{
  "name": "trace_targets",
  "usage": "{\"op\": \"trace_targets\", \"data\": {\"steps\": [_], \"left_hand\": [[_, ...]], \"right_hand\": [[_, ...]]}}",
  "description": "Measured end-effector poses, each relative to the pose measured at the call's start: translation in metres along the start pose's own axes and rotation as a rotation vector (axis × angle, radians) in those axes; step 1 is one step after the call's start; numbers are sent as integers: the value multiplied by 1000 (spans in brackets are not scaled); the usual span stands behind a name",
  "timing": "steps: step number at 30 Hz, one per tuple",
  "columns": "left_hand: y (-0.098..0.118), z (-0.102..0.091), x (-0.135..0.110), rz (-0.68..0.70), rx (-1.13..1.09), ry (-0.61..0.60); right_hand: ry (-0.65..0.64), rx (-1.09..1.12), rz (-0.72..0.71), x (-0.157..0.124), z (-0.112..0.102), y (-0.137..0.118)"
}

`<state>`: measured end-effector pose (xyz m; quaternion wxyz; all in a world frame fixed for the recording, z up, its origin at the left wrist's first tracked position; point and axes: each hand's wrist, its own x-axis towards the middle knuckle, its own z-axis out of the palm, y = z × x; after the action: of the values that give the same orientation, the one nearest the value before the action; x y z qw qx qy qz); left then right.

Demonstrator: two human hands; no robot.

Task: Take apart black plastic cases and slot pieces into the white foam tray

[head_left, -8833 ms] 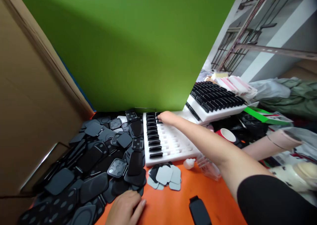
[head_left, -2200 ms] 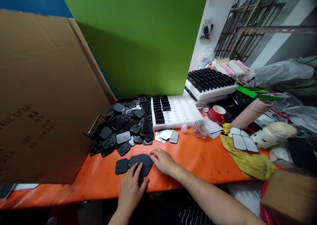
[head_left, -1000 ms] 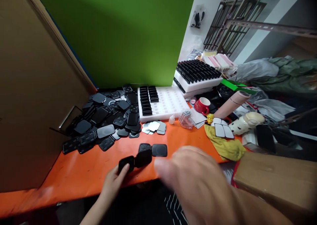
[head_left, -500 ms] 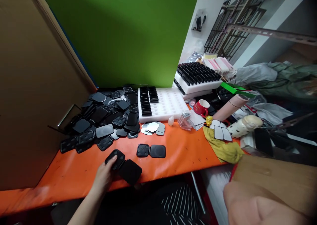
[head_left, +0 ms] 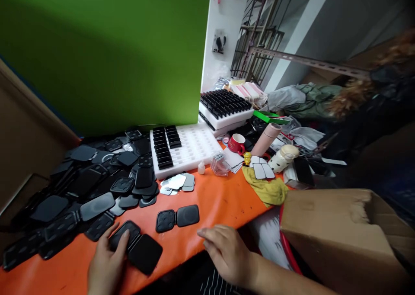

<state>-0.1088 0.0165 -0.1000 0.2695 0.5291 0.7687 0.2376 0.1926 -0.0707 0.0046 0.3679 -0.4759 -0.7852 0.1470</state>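
on the orange table, left grip flat on an unlabelled black hinged case, right grip loose, empty

Open case lies under left hand; second case right-behind; tray behind; box right, seemingly off surface.

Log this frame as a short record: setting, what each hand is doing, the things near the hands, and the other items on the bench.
Setting: orange bench in front of a green panel.
Left hand: flat on an open black hinged case, fingers spread over one half.
Right hand: at the bench's near edge, fingers loosely open, holding nothing.
Near hands: second open black case lying flat, untouched.
Left of bench: heap of black cases.
Behind: white foam tray, partly filled with black pieces; small pile of mirror pieces.
Right: red mug, yellow cloth, cardboard box.
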Motion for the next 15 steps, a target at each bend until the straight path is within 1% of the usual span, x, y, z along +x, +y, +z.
{"op": "trace_targets", "data": {"steps": [2,3,5,7,10,12,15], "left_hand": [[-2,2,-2,36,114,6],[-3,4,-3,48,157,4],[-6,6,-1,60,201,-10],[-10,8,3,72,210,-17],[-13,9,7,113,191,-46],[-11,9,7,116,187,-66],[-4,7,5,97,183,-85]], "right_hand": [[-73,-129,160,-13,12,33],[-62,-202,244,-20,16,50],[-43,-314,340,-33,23,81],[-66,-402,411,-40,30,102],[-96,-510,461,-43,40,116],[-91,-538,460,-43,44,116],[-66,-508,464,-45,48,115]]}}
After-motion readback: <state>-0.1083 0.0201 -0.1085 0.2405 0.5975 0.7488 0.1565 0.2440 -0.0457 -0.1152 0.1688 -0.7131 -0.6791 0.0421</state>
